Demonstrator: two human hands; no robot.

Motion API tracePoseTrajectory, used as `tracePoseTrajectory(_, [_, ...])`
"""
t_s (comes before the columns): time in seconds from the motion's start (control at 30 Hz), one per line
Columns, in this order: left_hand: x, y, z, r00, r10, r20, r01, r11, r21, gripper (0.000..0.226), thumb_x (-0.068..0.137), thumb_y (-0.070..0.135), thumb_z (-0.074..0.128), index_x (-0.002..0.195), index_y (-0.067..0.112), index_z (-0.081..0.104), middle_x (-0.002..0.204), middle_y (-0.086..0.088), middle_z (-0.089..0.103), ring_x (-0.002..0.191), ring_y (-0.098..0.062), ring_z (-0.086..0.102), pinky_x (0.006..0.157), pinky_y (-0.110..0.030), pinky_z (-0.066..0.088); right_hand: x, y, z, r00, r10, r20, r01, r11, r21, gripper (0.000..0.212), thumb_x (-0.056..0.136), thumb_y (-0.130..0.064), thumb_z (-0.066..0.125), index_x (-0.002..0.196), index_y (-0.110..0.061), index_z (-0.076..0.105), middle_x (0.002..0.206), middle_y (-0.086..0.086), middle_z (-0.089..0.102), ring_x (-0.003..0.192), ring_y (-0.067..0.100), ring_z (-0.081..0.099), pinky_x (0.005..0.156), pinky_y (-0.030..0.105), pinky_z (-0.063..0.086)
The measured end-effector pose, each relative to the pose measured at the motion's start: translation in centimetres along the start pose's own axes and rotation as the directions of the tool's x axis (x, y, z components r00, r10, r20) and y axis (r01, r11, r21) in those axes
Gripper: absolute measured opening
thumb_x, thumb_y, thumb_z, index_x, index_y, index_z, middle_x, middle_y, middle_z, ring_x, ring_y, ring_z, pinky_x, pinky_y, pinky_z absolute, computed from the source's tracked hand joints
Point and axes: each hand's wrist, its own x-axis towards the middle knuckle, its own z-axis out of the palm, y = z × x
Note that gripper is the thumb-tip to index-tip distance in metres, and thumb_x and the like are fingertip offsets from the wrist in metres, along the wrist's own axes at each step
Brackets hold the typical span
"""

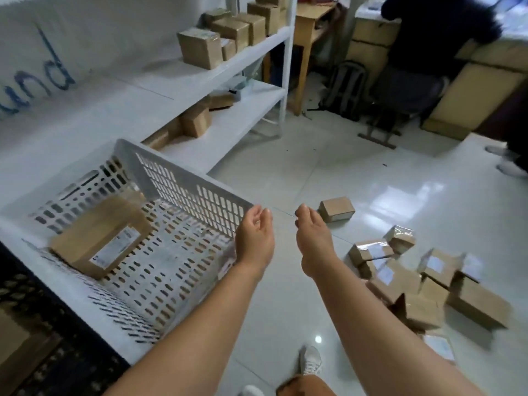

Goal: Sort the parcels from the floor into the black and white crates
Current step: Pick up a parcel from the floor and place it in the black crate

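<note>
While both the left hand point(255, 241) and right hand point(313, 244) hang empty with loose fingers, the heaped parcels point(423, 284) at four o'clock risk toppling if grabbed carelessly, missing the white crate point(183, 175).

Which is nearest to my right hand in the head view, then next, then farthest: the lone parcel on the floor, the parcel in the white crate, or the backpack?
1. Lone parcel, just right of the right hand.
2. Parcel in the white crate, far left.
3. Backpack, far back by the desk.

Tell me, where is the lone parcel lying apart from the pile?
The lone parcel lies on the floor, just beyond the right hand.
</note>
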Motion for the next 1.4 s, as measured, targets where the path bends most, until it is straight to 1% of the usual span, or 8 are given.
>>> tracePoseTrajectory(0.23, [-2.9, -1.0, 10.1, 0.970, -0.025, 0.241, 0.006, 0.997, 0.081, 0.043, 0.100, 0.037, 0.040, 0.133, 0.011, 0.050, 0.128, -0.008, 0.059, 0.116, -0.020, 0.055, 0.088, -0.024, 0.041, 1.4, 3.4, -10.2, 0.976, 0.126, -0.176, -0.101, 0.984, 0.147, 0.039, 0.100, -0.040, 0.034, 0.127, -0.020, 0.053, 0.116, -0.002, 0.053, 0.102, 0.013, 0.047, 0.082, 0.031, 0.032])
tracePoseTrajectory(0.47, [-6.3, -2.1, 21.3, 0.913, -0.106, 0.393, 0.057, 0.989, 0.136, 0.048, 0.098, 0.040, 0.042, 0.139, 0.015, 0.044, 0.133, -0.005, 0.056, 0.121, -0.016, 0.053, 0.099, -0.030, 0.041, 3.8, 8.2, -21.6, 0.920, 0.277, -0.279, -0.194, 0.937, 0.292, 0.036, 0.099, -0.040, 0.036, 0.121, -0.021, 0.057, 0.118, 0.006, 0.057, 0.104, 0.020, 0.052, 0.078, 0.029, 0.042])
tracePoseTrajectory(0.63, [-7.9, -3.3, 29.4, 0.876, -0.230, 0.425, 0.160, 0.968, 0.194, 0.047, 0.097, 0.040, 0.044, 0.137, 0.016, 0.046, 0.131, -0.005, 0.056, 0.119, -0.017, 0.053, 0.099, -0.032, 0.042, 6.8, 11.8, -29.3, 0.867, 0.353, -0.352, -0.236, 0.912, 0.335, 0.036, 0.100, -0.036, 0.037, 0.114, -0.010, 0.058, 0.124, 0.013, 0.058, 0.119, 0.030, 0.052, 0.100, 0.043, 0.041])
tracePoseTrajectory(0.77, [-8.0, -5.5, 34.7, 0.850, -0.344, 0.400, 0.273, 0.935, 0.225, 0.048, 0.096, 0.041, 0.043, 0.139, 0.020, 0.043, 0.135, -0.002, 0.052, 0.121, -0.018, 0.052, 0.105, -0.038, 0.041, 10.3, 14.2, -34.0, 0.854, 0.373, -0.362, -0.240, 0.901, 0.362, 0.027, 0.101, -0.034, 0.038, 0.097, -0.017, 0.059, 0.081, -0.001, 0.058, 0.081, 0.017, 0.054, 0.066, 0.028, 0.042])
tracePoseTrajectory(0.97, [-5.7, -9.7, 41.4, 0.805, -0.476, 0.354, 0.408, 0.877, 0.253, 0.046, 0.095, 0.041, 0.043, 0.138, 0.026, 0.042, 0.135, -0.001, 0.050, 0.120, -0.020, 0.052, 0.103, -0.039, 0.042, 17.2, 18.4, -37.9, 0.849, 0.402, -0.343, -0.287, 0.896, 0.340, 0.027, 0.101, -0.036, 0.037, 0.119, -0.026, 0.054, 0.087, -0.014, 0.053, 0.080, 0.006, 0.050, 0.070, 0.026, 0.037])
tracePoseTrajectory(1.17, [-1.7, -15.3, 47.2, 0.720, -0.611, 0.328, 0.540, 0.791, 0.288, 0.055, 0.093, 0.051, 0.041, 0.137, 0.019, 0.043, 0.137, -0.005, 0.048, 0.121, -0.025, 0.050, 0.102, -0.040, 0.041, 25.1, 23.1, -39.0, 0.851, 0.410, -0.329, -0.336, 0.906, 0.258, 0.034, 0.102, -0.039, 0.036, 0.131, -0.028, 0.049, 0.117, -0.001, 0.062, 0.090, 0.010, 0.055, 0.066, 0.024, 0.041])
tracePoseTrajectory(1.27, [0.6, -18.5, 49.9, 0.683, -0.659, 0.314, 0.587, 0.752, 0.301, 0.055, 0.094, 0.050, 0.040, 0.138, 0.018, 0.044, 0.138, -0.009, 0.048, 0.123, -0.027, 0.050, 0.101, -0.039, 0.041, 29.6, 26.0, -39.2, 0.846, 0.424, -0.322, -0.374, 0.904, 0.209, 0.032, 0.102, -0.039, 0.035, 0.131, -0.031, 0.046, 0.114, -0.005, 0.058, 0.090, 0.009, 0.051, 0.063, 0.021, 0.041])
tracePoseTrajectory(1.4, [3.8, -23.1, 53.7, 0.626, -0.720, 0.299, 0.650, 0.694, 0.311, 0.051, 0.095, 0.047, 0.040, 0.133, 0.013, 0.047, 0.133, -0.011, 0.051, 0.112, -0.024, 0.054, 0.096, -0.035, 0.043, 36.4, 31.0, -39.0, 0.842, 0.441, -0.312, -0.409, 0.898, 0.165, 0.042, 0.100, -0.042, 0.037, 0.141, -0.031, 0.039, 0.131, 0.000, 0.056, 0.110, 0.016, 0.054, 0.095, 0.034, 0.045])
